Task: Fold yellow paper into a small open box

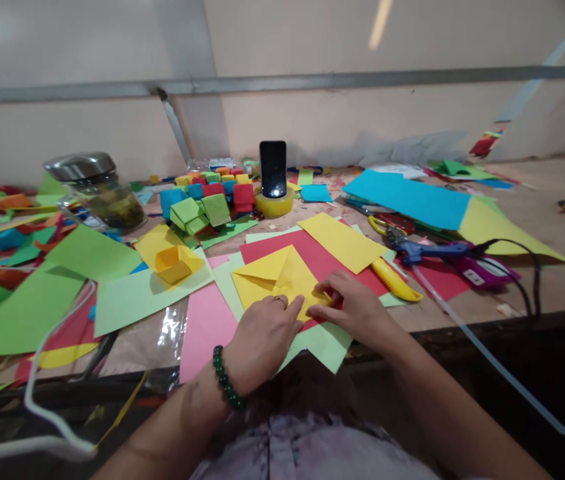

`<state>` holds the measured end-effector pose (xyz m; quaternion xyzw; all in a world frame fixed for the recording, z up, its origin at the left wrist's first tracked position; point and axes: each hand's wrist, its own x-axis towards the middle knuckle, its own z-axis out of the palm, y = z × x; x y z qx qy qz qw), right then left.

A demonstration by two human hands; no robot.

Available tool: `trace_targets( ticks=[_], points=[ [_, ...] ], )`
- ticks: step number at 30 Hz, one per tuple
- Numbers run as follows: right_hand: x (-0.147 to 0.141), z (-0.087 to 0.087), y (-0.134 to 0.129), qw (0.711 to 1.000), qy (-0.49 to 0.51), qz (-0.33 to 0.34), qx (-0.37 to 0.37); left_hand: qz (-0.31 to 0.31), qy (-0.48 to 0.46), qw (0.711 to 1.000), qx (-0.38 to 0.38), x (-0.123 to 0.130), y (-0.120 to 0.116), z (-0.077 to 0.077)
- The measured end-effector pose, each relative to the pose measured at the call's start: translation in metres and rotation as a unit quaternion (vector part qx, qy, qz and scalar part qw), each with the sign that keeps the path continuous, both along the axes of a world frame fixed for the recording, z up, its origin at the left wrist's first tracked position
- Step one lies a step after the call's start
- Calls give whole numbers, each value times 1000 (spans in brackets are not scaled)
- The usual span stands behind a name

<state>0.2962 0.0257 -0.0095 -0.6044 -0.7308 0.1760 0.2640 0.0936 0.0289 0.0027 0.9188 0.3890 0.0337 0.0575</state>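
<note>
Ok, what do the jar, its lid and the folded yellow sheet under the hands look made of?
Jar: probably glass, perhaps clear plastic; it is see-through, with dark contents showing. Lid: likely metal, smooth and silvery with a soft sheen. Folded yellow sheet: matte paper or thin card; it shows straight creases and little shine.
</note>
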Motion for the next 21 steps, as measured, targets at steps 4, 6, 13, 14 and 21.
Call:
trace_targets(
  ticks=[4, 6, 13, 14, 21],
  points=[
    [11, 3, -12, 999, 39, 25, 10, -1, -4, 1000, -8, -1, -1, 2],
    [16, 3, -17, 998, 24, 47, 33, -1, -5, 1000, -6, -1, -1, 3],
    [23, 5, -21, 978, -121, 135, 105, -3, -1, 1000, -11, -1, 1, 2],
    [23, 6, -21, 974, -136, 142, 112, -1, -3, 1000, -12, -1, 1, 1],
    [19, 6, -19, 953, -197, 161, 164, 7, -2, 1000, -23, -1, 0, 4]
  ],
)
